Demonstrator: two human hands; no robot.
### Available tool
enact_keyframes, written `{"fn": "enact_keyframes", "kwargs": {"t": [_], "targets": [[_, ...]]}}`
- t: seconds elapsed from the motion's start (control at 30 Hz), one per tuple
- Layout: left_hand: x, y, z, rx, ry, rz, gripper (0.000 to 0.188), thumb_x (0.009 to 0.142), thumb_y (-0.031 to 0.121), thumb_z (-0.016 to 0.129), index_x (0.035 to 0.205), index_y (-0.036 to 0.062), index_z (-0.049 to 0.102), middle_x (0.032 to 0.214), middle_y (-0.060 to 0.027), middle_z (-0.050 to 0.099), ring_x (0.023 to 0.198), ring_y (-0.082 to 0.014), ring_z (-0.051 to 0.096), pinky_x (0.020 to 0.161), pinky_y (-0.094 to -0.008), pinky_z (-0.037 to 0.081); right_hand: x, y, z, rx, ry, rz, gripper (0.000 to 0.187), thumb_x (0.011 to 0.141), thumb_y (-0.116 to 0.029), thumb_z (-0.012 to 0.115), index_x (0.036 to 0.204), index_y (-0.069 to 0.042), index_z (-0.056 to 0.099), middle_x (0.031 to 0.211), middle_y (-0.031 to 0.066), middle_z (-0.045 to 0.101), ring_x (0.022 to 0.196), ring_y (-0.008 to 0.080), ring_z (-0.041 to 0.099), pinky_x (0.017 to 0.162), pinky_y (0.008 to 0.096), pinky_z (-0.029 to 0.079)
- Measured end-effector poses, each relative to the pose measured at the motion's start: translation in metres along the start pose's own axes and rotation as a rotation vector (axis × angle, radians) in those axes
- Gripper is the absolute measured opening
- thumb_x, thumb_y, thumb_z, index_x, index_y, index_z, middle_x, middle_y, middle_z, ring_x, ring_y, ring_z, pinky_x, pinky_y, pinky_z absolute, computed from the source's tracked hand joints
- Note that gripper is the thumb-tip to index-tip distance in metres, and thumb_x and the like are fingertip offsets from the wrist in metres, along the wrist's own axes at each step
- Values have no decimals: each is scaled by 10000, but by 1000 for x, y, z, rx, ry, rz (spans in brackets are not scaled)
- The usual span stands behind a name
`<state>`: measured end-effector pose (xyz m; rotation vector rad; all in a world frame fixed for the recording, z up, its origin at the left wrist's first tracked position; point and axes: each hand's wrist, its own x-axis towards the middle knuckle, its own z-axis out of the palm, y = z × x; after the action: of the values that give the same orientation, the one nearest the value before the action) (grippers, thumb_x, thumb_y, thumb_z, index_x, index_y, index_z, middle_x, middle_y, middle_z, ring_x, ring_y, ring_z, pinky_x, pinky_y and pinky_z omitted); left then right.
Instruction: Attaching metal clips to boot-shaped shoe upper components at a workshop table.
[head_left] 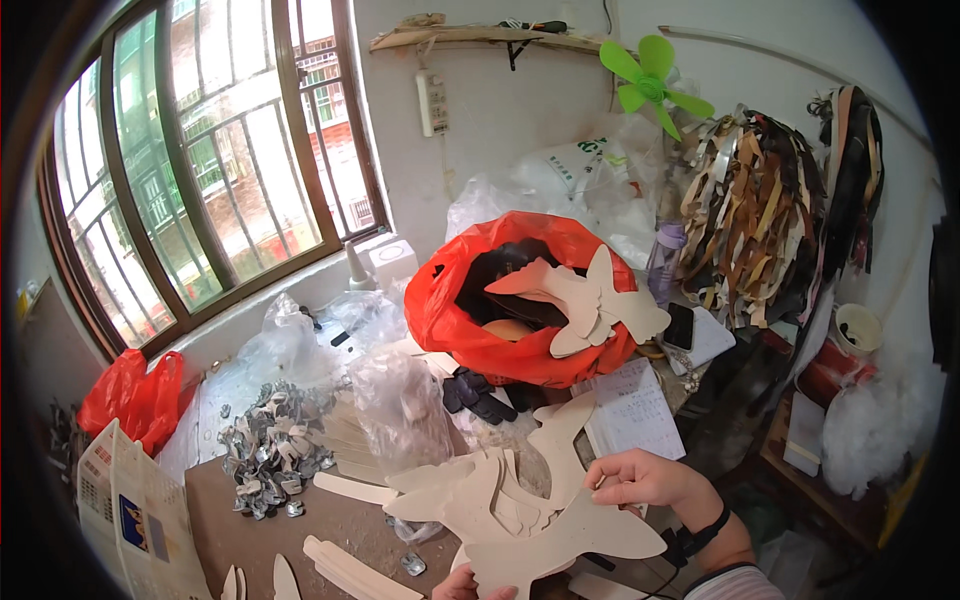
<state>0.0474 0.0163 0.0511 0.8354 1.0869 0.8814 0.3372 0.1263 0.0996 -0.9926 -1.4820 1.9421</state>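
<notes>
Near the bottom of the view I hold a flat cream cut-out piece with flared, pointed ends. My right hand pinches its upper edge between thumb and fingers. My left hand grips the lower left corner, partly cut off by the frame's edge. Just beyond lies a loose pile of similar cream pieces. More of them, in a stack, rest on the rim of a red plastic bag holding dark contents.
Small silvery-grey pieces are heaped left on the brown tabletop. Cream strips lie near the front. A white plastic basket stands far left. Beyond the right hand are a written notebook, a phone and a bottle.
</notes>
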Motion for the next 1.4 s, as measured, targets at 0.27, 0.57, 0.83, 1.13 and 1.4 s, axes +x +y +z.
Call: {"fn": "enact_keyframes", "kwargs": {"t": [0.27, 0.57, 0.83, 1.13, 1.4], "targets": [[3, -26, 0, -152, 163, 163, 509, 821, -51, 657, 1289, -1, 465, 1148, -94, 606, 1058, -173, 577, 849, -313, 490, 42, -25, -44, -373, 504, -263, 172, 931, -148, 549, 962, -26, 666, 695, 12, 631, 457, 24, 455, 420, 187, 359], [10, -20, -6, -316, 375, 27, 483, 835, -33, 650, 1275, 2, 454, 1150, -133, 593, 997, -216, 603, 735, -288, 535, 109, 2, -148, -451, 1146, -345, 248, 878, -252, 626, 837, -10, 662, 672, 67, 636, 582, 136, 582, 542, 293, 451], [16, -39, -5, -260, 410, 56, 471, 857, -23, 627, 1286, -22, 431, 1185, -122, 587, 1032, -197, 596, 843, -306, 510, 149, -33, -147, -921, 1282, -82, 403, 713, -396, 768, 745, -22, 622, 708, 117, 655, 679, 273, 649, 635, 374, 492], [35, -79, -10, -212, 257, 72, 656, 903, 1, 553, 1451, 15, 192, 1423, -128, 358, 1311, -220, 361, 1082, -342, 307, 91, -48, -115, -270, 1066, -760, 143, 888, -51, 593, 1005, -62, 512, 688, -18, 574, 490, 5, 436, 393, 177, 276], [41, -75, -16, -203, 198, 85, 743, 898, -18, 528, 1485, 39, 76, 1431, -141, 324, 1308, -225, 353, 1076, -339, 310, 5, -62, -54, 27, 772, -758, 236, 881, -15, 574, 1090, -73, 481, 828, 101, 663, 465, 57, 510, 359, 182, 334]]}}
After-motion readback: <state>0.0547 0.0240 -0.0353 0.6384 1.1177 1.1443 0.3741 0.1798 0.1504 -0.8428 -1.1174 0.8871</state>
